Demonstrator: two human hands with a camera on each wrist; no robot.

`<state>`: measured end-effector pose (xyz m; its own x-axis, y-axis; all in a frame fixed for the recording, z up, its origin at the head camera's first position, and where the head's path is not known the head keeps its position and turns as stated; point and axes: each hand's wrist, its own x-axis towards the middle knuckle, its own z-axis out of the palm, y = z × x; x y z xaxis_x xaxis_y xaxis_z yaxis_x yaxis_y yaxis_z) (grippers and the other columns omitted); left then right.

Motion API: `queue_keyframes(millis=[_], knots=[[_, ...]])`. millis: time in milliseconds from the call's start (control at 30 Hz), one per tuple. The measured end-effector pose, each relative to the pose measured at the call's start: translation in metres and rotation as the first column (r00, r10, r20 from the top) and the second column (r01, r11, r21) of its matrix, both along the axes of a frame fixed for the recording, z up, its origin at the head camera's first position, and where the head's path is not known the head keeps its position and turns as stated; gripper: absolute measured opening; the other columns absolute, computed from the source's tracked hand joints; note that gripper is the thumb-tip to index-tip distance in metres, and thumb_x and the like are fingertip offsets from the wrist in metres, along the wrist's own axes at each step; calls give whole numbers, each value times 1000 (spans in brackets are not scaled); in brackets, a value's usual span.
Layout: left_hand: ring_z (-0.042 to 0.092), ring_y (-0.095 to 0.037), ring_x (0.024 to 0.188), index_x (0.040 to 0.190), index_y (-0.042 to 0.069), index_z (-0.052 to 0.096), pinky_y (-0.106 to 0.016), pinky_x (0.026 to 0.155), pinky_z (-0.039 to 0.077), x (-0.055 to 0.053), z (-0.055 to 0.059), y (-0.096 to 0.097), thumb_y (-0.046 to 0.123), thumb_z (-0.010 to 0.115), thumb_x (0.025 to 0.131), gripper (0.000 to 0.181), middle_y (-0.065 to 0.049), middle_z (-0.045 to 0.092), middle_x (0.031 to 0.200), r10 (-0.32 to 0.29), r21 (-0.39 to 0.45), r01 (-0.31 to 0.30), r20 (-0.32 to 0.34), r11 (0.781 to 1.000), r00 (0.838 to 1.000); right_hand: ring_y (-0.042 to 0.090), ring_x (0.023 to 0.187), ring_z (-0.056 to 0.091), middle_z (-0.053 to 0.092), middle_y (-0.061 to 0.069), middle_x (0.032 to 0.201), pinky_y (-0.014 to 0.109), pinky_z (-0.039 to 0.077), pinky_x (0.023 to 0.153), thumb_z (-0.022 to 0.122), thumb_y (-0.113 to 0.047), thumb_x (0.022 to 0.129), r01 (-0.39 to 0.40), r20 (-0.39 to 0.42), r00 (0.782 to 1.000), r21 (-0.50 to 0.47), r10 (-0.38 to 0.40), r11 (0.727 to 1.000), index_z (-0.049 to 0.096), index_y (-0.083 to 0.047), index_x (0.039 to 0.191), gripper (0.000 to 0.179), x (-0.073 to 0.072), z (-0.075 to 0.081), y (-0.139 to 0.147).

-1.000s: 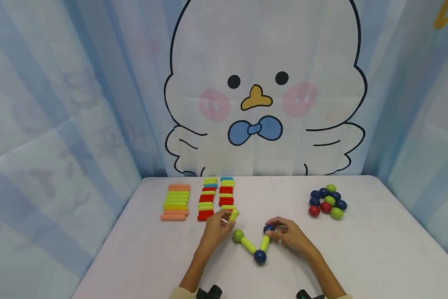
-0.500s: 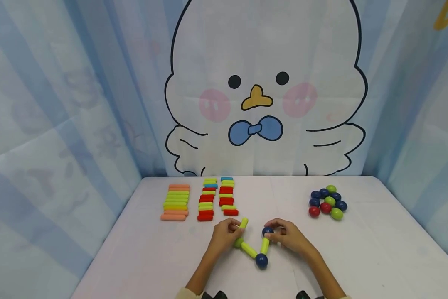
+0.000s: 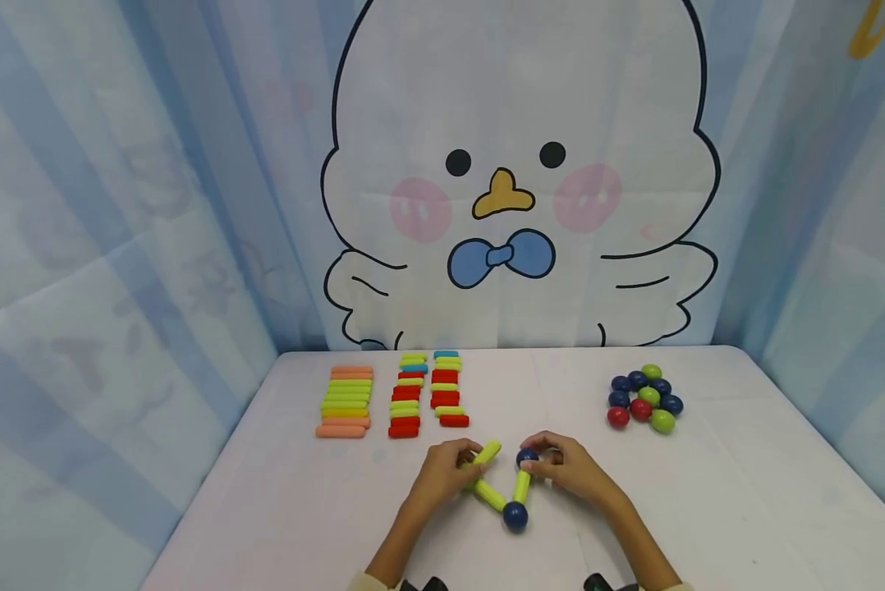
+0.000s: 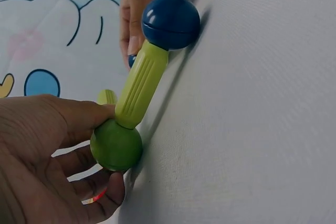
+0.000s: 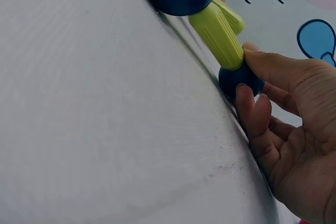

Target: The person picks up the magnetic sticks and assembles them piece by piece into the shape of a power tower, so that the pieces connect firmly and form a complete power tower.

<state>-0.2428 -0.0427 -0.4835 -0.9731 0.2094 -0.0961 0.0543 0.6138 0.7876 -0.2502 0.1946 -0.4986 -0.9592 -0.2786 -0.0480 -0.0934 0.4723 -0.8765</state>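
Observation:
On the table a V of ball-and-stick pieces lies between the hands. At its near point is a dark blue ball (image 3: 515, 517); a lime stick (image 3: 490, 494) runs from it to a green ball (image 4: 116, 148). My left hand (image 3: 442, 476) grips that ball, which is mostly hidden in the head view, and a second lime stick (image 3: 492, 449) angles out past the thumb toward the far right. The V's other arm, a lime stick (image 3: 522, 487), leads to another blue ball (image 3: 527, 455), pinched between thumb and fingers of my right hand (image 3: 571, 468).
Sticks lie in columns at the back left: an orange, lime and yellow group (image 3: 346, 396), then two red, lime and blue ones (image 3: 405, 394). A cluster of blue, green and red balls (image 3: 640, 409) sits at the back right. A printed curtain (image 3: 502, 312) hangs behind the table.
My left hand has come nearer and right from the stick columns, bringing the lime stick to the green ball. The stick now tilts more to the right. The right hand stays at the blue ball.

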Motion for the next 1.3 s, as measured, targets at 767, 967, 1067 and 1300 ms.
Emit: queue_keyframes(millis=[767, 967, 1067, 1300], knots=[[54, -7, 79, 115, 13, 73, -25, 80, 53, -1, 2, 4, 19, 71, 89, 27, 2, 67, 92, -195, -166, 187, -35, 968, 980, 9, 62, 59, 64, 8, 97, 24, 51, 51, 64, -28, 95, -200, -11, 980, -72, 200, 977, 63, -9, 121, 32, 2, -1, 1], [56, -7, 79, 114, 13, 74, -25, 79, 54, -1, 4, 5, 20, 71, 89, 26, 1, 68, 92, -221, -202, 210, -30, 956, 975, 10, 63, 59, 64, 11, 103, 24, 51, 52, 64, -27, 95, -206, -16, 979, -62, 205, 977, 63, -9, 121, 31, 3, 1, 0], [58, -8, 81, 114, 12, 74, -25, 79, 54, -1, 4, 5, 20, 70, 90, 26, 0, 69, 93, -243, -208, 232, -29, 950, 970, 11, 64, 59, 64, 13, 107, 24, 51, 53, 64, -26, 95, -210, -19, 978, -59, 210, 976, 63, -8, 121, 32, 3, 1, 0], [55, -8, 81, 109, 12, 74, -27, 81, 54, 0, 4, 2, 20, 72, 89, 22, 3, 66, 90, -205, -149, 198, -36, 969, 978, 10, 64, 60, 63, 13, 108, 25, 52, 54, 65, -26, 94, -213, 5, 977, -88, 214, 973, 62, -5, 122, 35, 1, 0, 0]])
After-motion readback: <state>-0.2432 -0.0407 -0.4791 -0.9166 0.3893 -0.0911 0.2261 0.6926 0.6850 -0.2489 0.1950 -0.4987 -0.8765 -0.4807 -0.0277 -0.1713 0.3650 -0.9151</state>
